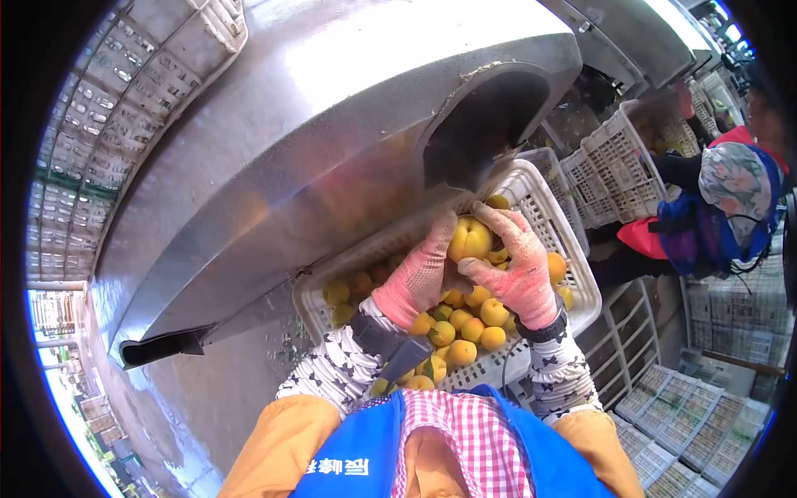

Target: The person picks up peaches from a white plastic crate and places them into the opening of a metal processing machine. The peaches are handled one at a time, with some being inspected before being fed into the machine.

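Observation:
Both of my hands wear pink gloves and meet over a white crate (586,292) of yellow-orange fruit. Between them is a yellow peach (471,240), its seam facing up. My right hand (523,270) curls around its right side, fingers above and thumb below. My left hand (419,278) closes against the left side, its lower fingers partly hidden. Below the hands lie many more peaches (473,329), a few with green leaves among them. A dark device is strapped to my left wrist.
A large metal machine (332,149) with a dark chute opening (481,124) stands just beyond the crate. Another person (730,191) is at the right beside more white crates (614,166). Stacked crates (697,415) fill the lower right; a crate (124,108) rises upper left.

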The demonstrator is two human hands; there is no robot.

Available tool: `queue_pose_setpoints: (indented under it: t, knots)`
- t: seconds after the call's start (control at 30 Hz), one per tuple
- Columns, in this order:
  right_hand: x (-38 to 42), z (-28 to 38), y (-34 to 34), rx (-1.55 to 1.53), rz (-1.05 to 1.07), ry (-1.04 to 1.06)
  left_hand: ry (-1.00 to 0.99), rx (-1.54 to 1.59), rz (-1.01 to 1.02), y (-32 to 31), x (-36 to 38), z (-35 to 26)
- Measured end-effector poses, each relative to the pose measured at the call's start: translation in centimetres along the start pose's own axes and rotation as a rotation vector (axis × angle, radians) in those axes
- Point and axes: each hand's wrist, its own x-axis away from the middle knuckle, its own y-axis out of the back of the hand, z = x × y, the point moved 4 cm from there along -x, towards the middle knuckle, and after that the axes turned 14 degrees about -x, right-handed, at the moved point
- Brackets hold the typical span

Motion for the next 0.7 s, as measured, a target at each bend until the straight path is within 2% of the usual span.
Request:
queue_pose_setpoints:
  t: [0.03, 0.1, 0.17, 0.2, 0.3, 0.37, 0.43, 0.5, 0.53, 0.6, 0.63, 0.7]
  knots:
    - [-0.1, 0.0, -0.2, 0.036, -0.071, -0.037, -0.029, 0.069, -0.018, -0.2, -0.1, 0.0]
    - [-0.7, 0.7, -1.2, 0.120, -0.136, 0.036, -0.065, 0.138, -0.037, 0.1, -0.3, -0.2]
    - [-0.9, 1.7, -1.9, 0.326, -0.282, 0.118, -0.389, -0.726, -0.211, -0.4, 0.5, -2.3]
    - [-1.4, 1.2, -1.9, 0.381, -0.306, 0.169, -0.170, 0.173, -0.068, -1.4, -0.8, -1.3]
    - [-4.3, 0.6, -1.2, 0.345, -0.372, 0.261, -0.144, 0.152, -0.032, 1.5, -2.3, 0.1]
    - [-6.7, -1.0, -0.1, 0.451, -0.362, 0.272, -0.083, 0.100, -0.084, 3.7, -1.5, 1.1]
    - [-10.0, -2.7, -0.6, 0.541, -0.229, 0.073, -0.030, -0.488, -0.350, 10.2, -2.0, 6.2]
    - [-14.1, -5.2, -2.4, 0.811, -0.155, 0.032, -0.280, -1.093, -0.296, 17.1, -4.1, 14.8]
    - [-14.0, -4.8, -1.7, 0.815, -0.146, 0.023, -0.271, -1.084, -0.294, 16.5, -3.8, 14.9]
    - [-12.8, -2.5, 1.3, 0.208, -0.258, 0.407, 0.042, -1.537, -0.285, 14.9, -3.4, 16.8]
    - [-11.6, -1.8, 1.6, 0.217, -0.249, 0.399, 0.043, -1.524, -0.279, 14.6, -3.7, 17.7]
    - [-7.4, -1.1, 2.4, -0.140, -0.364, -0.009, -0.209, -2.054, -0.049, 12.5, -4.3, 19.6]
